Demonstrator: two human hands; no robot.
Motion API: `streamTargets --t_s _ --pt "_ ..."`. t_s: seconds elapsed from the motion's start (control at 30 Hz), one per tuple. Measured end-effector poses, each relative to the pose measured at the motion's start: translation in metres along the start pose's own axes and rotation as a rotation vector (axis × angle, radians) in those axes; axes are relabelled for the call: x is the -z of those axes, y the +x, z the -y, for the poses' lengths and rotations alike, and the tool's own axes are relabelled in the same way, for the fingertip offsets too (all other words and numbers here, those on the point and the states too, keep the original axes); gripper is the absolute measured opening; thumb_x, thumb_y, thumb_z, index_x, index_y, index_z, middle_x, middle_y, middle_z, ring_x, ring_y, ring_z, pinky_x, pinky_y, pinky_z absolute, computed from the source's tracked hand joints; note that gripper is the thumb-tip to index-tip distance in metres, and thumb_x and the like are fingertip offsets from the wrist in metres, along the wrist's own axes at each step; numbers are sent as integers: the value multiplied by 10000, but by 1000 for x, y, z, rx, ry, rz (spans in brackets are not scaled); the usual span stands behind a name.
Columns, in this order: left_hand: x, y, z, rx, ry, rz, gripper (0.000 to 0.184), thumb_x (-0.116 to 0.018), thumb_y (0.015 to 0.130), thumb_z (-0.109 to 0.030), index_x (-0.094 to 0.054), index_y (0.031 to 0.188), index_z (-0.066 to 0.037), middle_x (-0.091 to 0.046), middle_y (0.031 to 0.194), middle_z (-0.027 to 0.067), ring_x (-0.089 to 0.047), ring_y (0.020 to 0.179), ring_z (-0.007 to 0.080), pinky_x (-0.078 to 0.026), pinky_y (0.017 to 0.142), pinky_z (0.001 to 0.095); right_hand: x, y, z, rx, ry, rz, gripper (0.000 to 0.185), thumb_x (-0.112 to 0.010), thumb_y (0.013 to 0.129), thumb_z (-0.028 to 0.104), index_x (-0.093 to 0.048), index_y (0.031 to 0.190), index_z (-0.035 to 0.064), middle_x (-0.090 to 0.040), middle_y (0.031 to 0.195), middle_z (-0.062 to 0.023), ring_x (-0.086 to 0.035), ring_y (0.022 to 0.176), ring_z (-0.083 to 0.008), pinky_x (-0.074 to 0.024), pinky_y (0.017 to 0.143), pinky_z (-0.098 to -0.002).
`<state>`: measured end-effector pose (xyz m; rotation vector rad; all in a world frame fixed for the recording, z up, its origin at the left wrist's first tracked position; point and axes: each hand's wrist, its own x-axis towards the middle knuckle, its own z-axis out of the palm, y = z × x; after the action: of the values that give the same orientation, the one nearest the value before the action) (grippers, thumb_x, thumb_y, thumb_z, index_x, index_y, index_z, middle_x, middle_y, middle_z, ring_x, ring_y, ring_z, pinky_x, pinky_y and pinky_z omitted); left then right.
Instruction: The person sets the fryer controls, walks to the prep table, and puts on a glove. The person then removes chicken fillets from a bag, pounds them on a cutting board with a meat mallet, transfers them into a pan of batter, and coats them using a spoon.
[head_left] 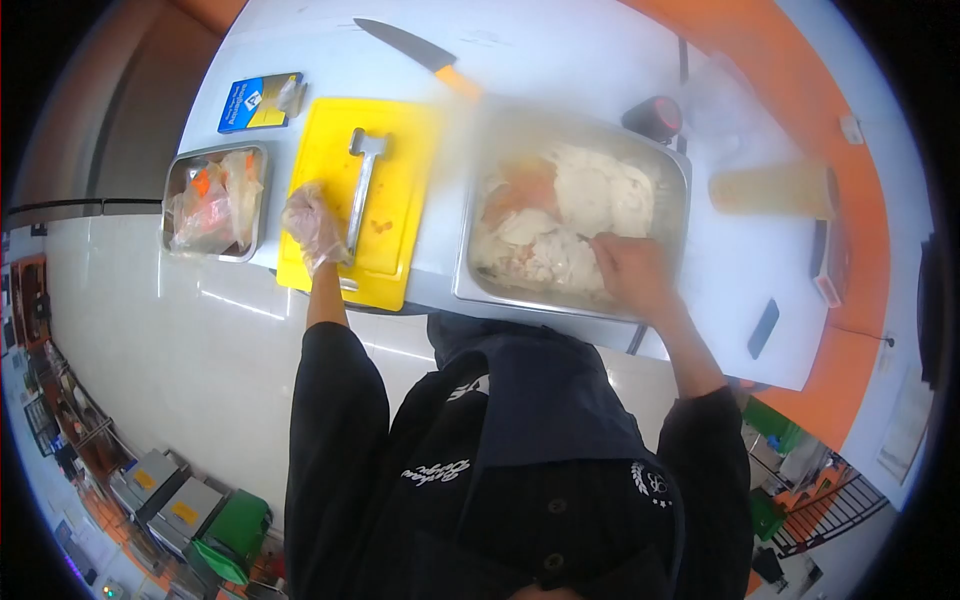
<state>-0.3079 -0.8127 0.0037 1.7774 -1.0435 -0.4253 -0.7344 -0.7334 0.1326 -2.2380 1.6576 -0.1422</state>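
My left hand, in a clear plastic glove, rests on the left side of a yellow cutting board, with its fingers and thumb apart. Right beside it lies a metal meat mallet, its head away from me. My right hand is bare and closed over the near right part of a deep steel pan. A short dark tip shows at its fingers; the rest of what it grips is hidden. Inside the pan is a thick, creamy white mixture with a pinkish-orange patch on the left.
A large knife with a yellow handle lies at the back. On the left are a blue box and a steel tray holding plastic bags. Right of the pan are a dark round object, a yellowish container and a phone-like slab.
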Motion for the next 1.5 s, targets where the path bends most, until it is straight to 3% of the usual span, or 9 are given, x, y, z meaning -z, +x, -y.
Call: streamTargets --t_s 0.4,0.5,0.6,0.7,0.87,0.97,1.07,1.17,1.5 --pt "-6 7 25 -58 73 -16 253 -572 895 -193 -662 932 41 -668 871 188 -635 810 295 -489 730 381 18 -1 14 1 57 131 209 -524 893 209 -631 777 73 -628 680 -164 -617 667 -367 -476 625 -480" --pt "0 2 2 -33 303 -29 252 -565 897 -192 -661 936 38 -665 881 198 -635 818 314 -487 740 389 12 -3 8 16 7 92 207 -527 891 202 -627 776 62 -625 676 -169 -616 664 -373 -475 620 -482" --pt "0 4 0 -1 201 -2 246 -567 895 -185 -660 934 39 -661 869 203 -632 802 318 -484 733 397 26 -1 34 6 55 100 213 -524 895 202 -643 791 59 -630 696 -173 -618 684 -377 -478 633 -479" --pt "-8 11 39 -146 140 -8 362 -485 942 -294 -668 931 18 -660 852 185 -618 804 315 -461 741 402 15 10 55 70 44 195 229 -519 897 211 -668 816 56 -638 726 -178 -623 730 -382 -483 676 -478" --pt "-3 7 15 -35 116 29 303 -508 933 -248 -680 952 1 -675 871 152 -619 802 270 -470 728 375 -20 38 55 -9 -108 422 229 -520 890 212 -651 792 52 -645 776 -196 -637 775 -361 -497 697 -474" --pt "-3 6 16 4 79 38 303 -510 929 -253 -682 950 -4 -674 870 149 -620 798 257 -470 719 368 -28 35 55 -67 -73 400 233 -510 882 199 -662 818 35 -651 826 -207 -639 836 -361 -498 736 -472" --pt "-3 3 7 -15 101 15 309 -513 930 -258 -681 940 1 -670 850 141 -613 780 237 -466 705 352 -27 31 54 -242 103 468 250 -493 881 185 -663 848 6 -651 857 -221 -631 860 -378 -488 768 -470" --pt "-2 3 6 -86 120 -4 299 -526 931 -251 -676 930 9 -664 833 126 -603 760 215 -462 691 342 -30 26 46 -188 259 404 321 -514 870 226 -652 827 -62 -641 859 -260 -641 831 -380 -479 760 -485" --pt "-4 4 14 -8 63 -9 209 -575 913 -159 -669 929 27 -669 842 132 -627 770 228 -491 697 338 -5 1 21 -226 574 229 285 -523 898 228 -677 844 -6 -624 741 -223 -622 717 -319 -464 683 -402"
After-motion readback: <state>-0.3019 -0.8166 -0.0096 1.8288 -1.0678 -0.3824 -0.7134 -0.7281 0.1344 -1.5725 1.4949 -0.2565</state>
